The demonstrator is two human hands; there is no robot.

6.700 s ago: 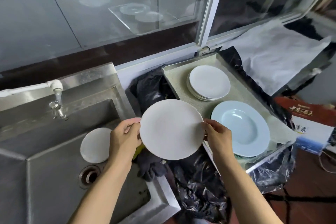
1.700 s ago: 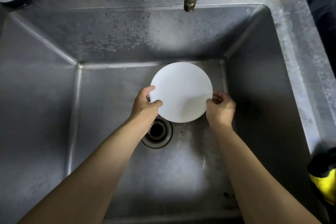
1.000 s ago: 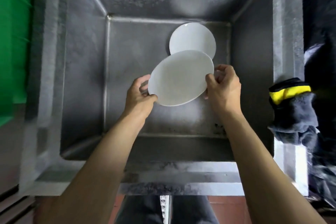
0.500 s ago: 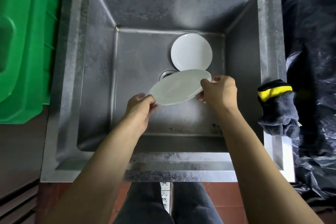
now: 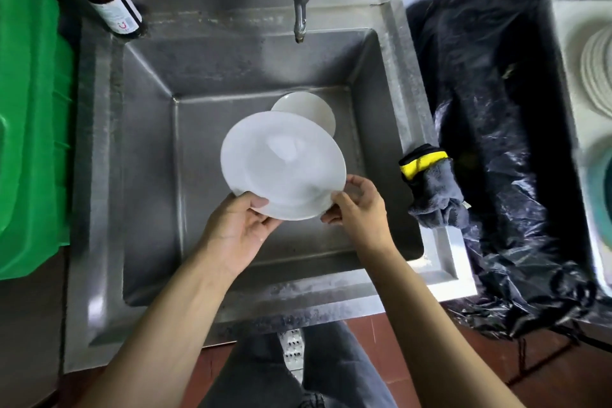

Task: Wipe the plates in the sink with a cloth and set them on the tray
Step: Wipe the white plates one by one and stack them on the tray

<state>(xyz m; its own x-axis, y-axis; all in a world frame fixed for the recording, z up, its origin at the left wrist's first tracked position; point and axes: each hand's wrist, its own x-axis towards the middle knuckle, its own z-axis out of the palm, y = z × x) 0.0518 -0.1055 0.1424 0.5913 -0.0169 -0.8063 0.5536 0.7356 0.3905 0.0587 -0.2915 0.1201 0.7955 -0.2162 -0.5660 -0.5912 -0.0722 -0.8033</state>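
Note:
I hold a white plate [image 5: 281, 164] tilted above the steel sink [image 5: 149, 149]. My left hand [image 5: 236, 228] grips its near left rim, thumb on top. At the near right rim my right hand [image 5: 359, 205] pinches the edge. A second white plate [image 5: 314, 106] lies on the sink floor behind, partly hidden by the held one. The grey cloth [image 5: 433, 194] with a yellow and black cuff lies on the sink's right rim, apart from both hands. The tray [image 5: 563, 30] stands at the far right with a stack of white plates [image 5: 597, 66] on it.
A tap [image 5: 300, 3] hangs over the back of the sink. A dark bottle [image 5: 114, 7] stands at the back left corner. A green bin [image 5: 29, 116] fills the left. Black plastic sheeting [image 5: 503, 149] covers the gap between sink and tray.
The plate has come up from the sink floor and now tilts its face toward me. Both hands have slid to its near rim. The view has widened to the right.

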